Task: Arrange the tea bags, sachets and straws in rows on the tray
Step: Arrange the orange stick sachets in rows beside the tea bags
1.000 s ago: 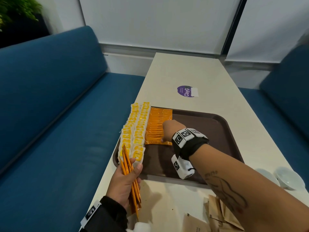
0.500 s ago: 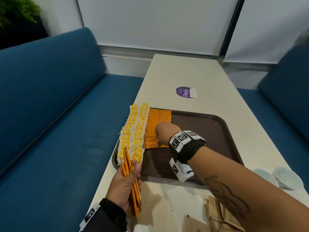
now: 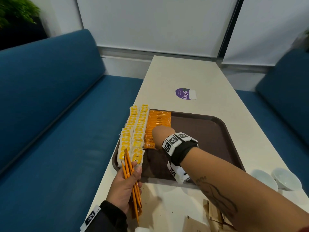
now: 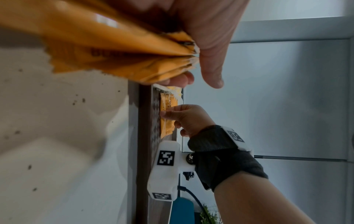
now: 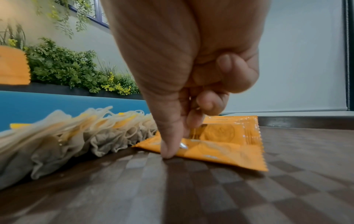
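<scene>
A brown tray (image 3: 209, 131) lies on the white table. Two rows of yellow-tagged tea bags (image 3: 133, 131) fill its left side, with a row of orange sachets (image 3: 158, 119) beside them. My right hand (image 3: 160, 134) is at the near end of that row. In the right wrist view its thumb and forefinger (image 5: 178, 136) pinch the front orange sachet (image 5: 220, 151), which lies flat on the tray floor (image 5: 191, 189) next to the tea bags (image 5: 76, 133). My left hand (image 3: 123, 185) grips a bundle of orange sachets (image 3: 132, 181) at the tray's near left corner; the bundle (image 4: 114, 53) fans out in the left wrist view.
Brown paper sachets (image 3: 210, 218) lie on the table near me. Two white bowls (image 3: 286, 180) stand at the right edge. A purple sticker (image 3: 184, 93) is beyond the tray. Blue sofas (image 3: 50, 114) flank the table.
My right hand has drawn a little nearer along the orange row, down to its front sachet. The left hand holds its bundle in the same place.
</scene>
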### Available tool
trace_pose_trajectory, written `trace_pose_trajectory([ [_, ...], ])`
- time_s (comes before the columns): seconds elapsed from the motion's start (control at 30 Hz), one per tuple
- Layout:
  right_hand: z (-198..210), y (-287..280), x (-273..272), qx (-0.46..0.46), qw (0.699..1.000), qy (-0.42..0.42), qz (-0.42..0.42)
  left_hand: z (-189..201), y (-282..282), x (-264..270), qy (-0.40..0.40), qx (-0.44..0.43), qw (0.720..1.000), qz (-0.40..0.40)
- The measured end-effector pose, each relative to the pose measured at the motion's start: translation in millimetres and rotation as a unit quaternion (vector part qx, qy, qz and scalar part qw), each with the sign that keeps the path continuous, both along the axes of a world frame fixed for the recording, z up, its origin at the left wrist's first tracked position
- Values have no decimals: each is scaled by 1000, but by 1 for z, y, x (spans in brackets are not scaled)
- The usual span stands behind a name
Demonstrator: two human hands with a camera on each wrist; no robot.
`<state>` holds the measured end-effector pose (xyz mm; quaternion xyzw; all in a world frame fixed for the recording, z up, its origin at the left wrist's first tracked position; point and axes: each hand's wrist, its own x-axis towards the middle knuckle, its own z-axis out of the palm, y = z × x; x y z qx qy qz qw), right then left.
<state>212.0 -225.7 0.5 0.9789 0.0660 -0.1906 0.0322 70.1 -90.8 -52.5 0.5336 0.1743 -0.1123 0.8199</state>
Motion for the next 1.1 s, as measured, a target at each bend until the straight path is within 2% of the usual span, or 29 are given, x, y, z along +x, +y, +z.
trace_pose_trajectory([
  [0.4,6,-1,0,24,999,24,-9,1,2,1,1,4,1000,1],
  [0.63,5,6,1,55,998,-9,-37,-1,-1,0,4,3,1000,-7],
  [0.7,2,5,3,66,996,-24,-60,-2,0,1,3,7,1000,-7],
  [0.87,-8,-1,8,47,981,-47,-182,-2,0,3,2,11,1000,-6],
  [1.0,-7,-5,10,86,972,-10,-219,-2,-1,3,2,7,1000,-11],
  [1.1,-7,-2,9,90,973,-16,-213,-2,0,2,0,4,1000,-9],
])
